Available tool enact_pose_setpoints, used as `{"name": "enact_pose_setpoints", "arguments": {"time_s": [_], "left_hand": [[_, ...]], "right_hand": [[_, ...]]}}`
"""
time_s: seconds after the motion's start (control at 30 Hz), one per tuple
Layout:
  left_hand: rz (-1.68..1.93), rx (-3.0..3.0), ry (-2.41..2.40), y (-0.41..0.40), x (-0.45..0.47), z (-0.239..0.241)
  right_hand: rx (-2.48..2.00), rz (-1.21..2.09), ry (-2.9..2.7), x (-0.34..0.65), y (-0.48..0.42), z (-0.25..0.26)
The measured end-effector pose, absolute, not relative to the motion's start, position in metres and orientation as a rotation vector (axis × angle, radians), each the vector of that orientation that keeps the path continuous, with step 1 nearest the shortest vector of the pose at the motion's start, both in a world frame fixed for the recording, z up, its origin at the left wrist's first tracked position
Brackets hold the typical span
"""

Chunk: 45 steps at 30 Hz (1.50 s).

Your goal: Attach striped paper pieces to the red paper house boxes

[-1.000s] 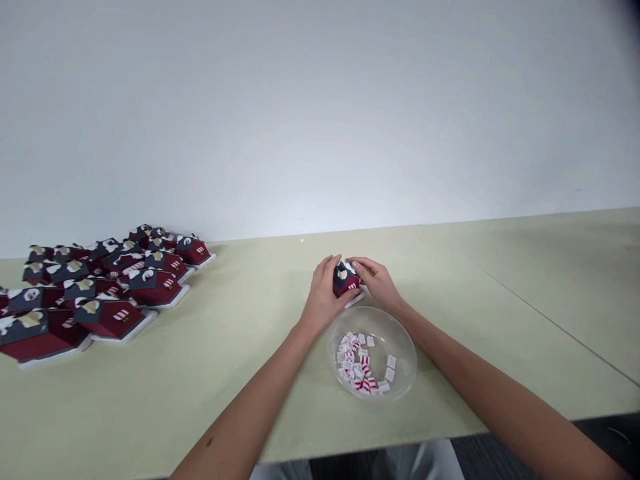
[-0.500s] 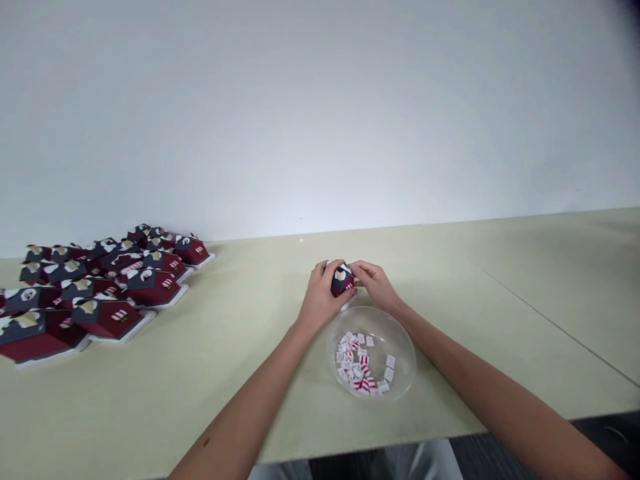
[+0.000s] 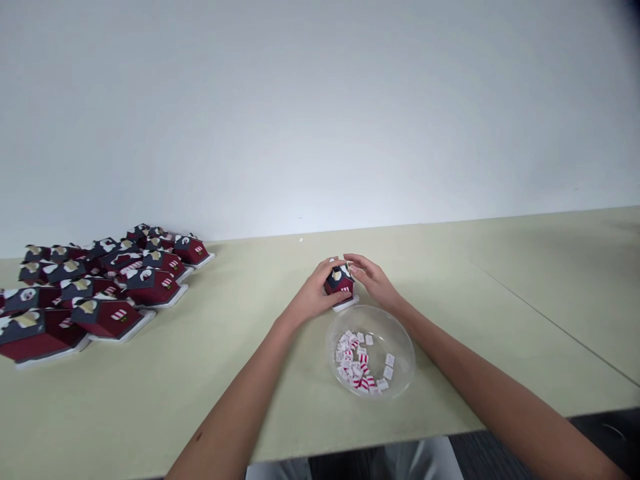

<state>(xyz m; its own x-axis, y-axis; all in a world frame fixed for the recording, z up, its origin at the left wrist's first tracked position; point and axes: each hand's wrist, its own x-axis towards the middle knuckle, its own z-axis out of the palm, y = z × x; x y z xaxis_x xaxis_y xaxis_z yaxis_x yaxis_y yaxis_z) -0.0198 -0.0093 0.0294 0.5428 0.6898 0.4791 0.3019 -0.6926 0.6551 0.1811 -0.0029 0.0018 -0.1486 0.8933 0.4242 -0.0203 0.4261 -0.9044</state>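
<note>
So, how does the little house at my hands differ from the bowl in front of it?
The house is dark red with a dark roof; the bowl is clear. The house is angular, the bowl round and wider. Your left hand holds the house, while neither hand holds the bowl. Both show red-and-white stripes: on the house's front, and on pieces inside the bowl.

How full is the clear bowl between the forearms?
Partly filled: small white and red-striped pieces lie mostly toward the left of the bowl, with bare bottom showing near its middle.
</note>
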Motion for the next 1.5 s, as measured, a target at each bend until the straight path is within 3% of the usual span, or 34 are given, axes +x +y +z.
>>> {"name": "enact_pose_setpoints", "arguments": {"time_s": [0.2,0.77,1.07,1.33,1.5], "left_hand": [[0.915,2.275,0.695,-0.005,-0.026,0.031],[1.13,2.218,1.12,0.014,-0.033,0.003],[1.189,2.331,1.096,0.009,-0.027,0.006],[1.188,2.412,0.99,0.007,-0.024,0.008],[1.182,2.418,1.004,0.008,-0.024,0.007]], "right_hand": [[-0.624,1.288,-1.509,0.178,-0.005,0.002],[-1.028,0.82,-1.439,0.195,0.016,-0.011],[-0.909,1.005,-1.418,0.19,0.012,-0.007],[-1.003,0.746,-1.618,0.202,0.012,-0.005],[-0.908,0.853,-1.584,0.2,0.012,-0.006]]}}
